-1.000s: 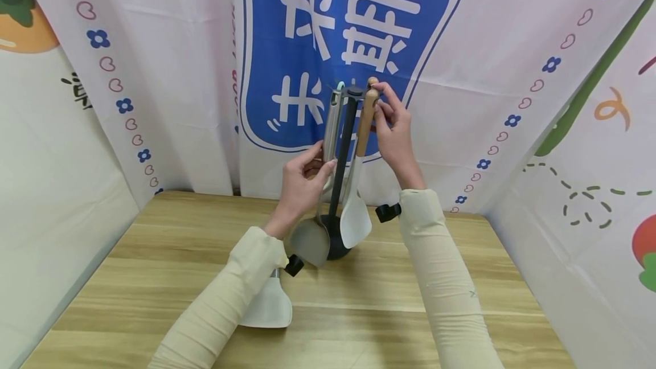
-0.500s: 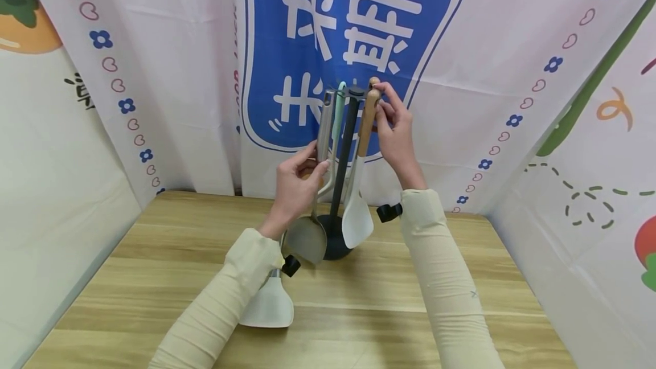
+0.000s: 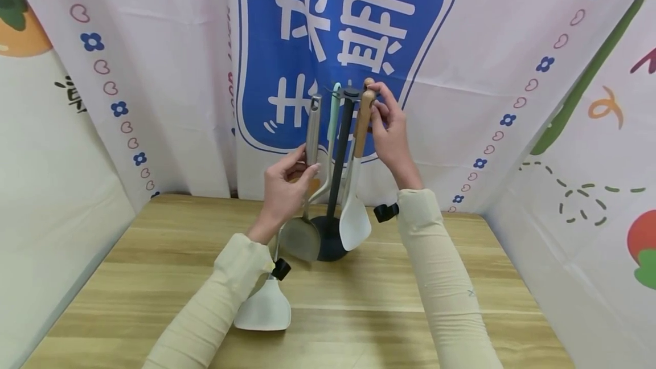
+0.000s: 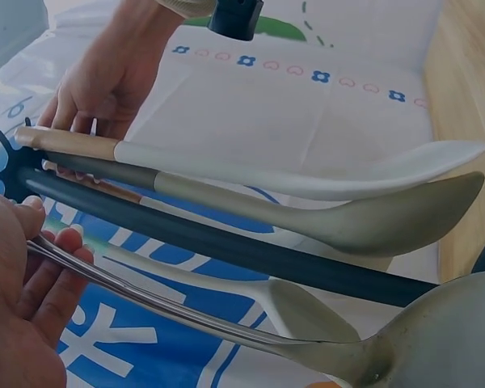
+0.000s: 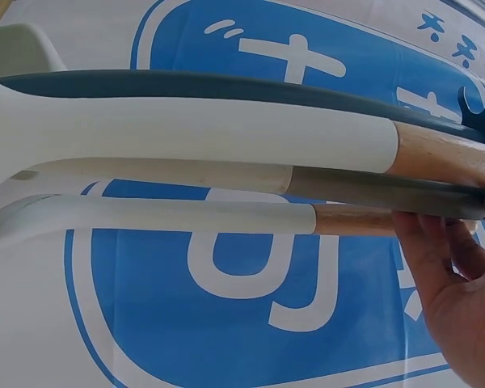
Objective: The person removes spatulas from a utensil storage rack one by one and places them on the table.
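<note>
My left hand [image 3: 282, 189] pinches the steel handle of a spatula with a broad, rounded grey head [image 3: 301, 238]. It stands nearly upright, just left of a black utensil rack [image 3: 340, 155], its handle top apart from the rack's hooks. At the rack's top right, my right hand [image 3: 392, 132] pinches the wooden handle of a white spatula [image 3: 355, 224] between thumb and finger. Behind that spatula hang an olive-grey one [image 4: 404, 222] and another wooden-handled utensil [image 5: 352, 220]. A utensil with a mint-green handle [image 3: 333, 115] hangs on the rack's left side.
A white turner [image 3: 263, 306] lies on the wooden table [image 3: 400, 312], partly under my left forearm. A printed curtain [image 3: 189, 101] hangs close behind the rack. Black wrist mounts [image 3: 385, 212] stick out from both sleeves.
My left hand has moved left with the steel-handled spatula, away from the rack, so the mint-green handle now shows. The right hand stays at the wooden handle.
</note>
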Available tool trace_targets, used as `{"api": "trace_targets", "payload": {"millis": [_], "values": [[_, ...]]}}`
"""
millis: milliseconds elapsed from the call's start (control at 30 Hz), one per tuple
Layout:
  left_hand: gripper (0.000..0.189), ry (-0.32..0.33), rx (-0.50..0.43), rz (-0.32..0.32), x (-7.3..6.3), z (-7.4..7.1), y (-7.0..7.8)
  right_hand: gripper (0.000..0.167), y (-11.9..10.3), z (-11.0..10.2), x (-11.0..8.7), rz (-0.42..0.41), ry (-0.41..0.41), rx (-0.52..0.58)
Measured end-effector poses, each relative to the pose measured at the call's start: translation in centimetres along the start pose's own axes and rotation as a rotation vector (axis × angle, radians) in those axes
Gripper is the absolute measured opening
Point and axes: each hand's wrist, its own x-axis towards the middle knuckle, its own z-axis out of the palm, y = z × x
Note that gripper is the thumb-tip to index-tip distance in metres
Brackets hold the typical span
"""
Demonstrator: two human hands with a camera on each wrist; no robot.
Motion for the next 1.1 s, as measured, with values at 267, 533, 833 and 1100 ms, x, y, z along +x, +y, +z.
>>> {"api": "trace_targets", "payload": {"millis": [267,533,833,1100], "values": [[0.046,0.022,0.038,0.050,0.1,-0.8,0.0,0.037,0.0,0.2,0.1,-0.029,-0.006,0.001],[0.047,0.027,0.056,0.072,0.0,-2.1,0.1,0.043,0.0,0.5,-0.1,-0.037,0.006,0.002],[0.048,0.062,0.103,0.063,-0.8,-4.0,0.0,0.042,-0.1,0.7,-0.2,-0.060,0.015,0.001],[0.048,0.082,0.126,0.064,-0.8,-5.8,0.0,0.039,0.1,0.6,-0.3,-0.065,0.013,0.005]]}}
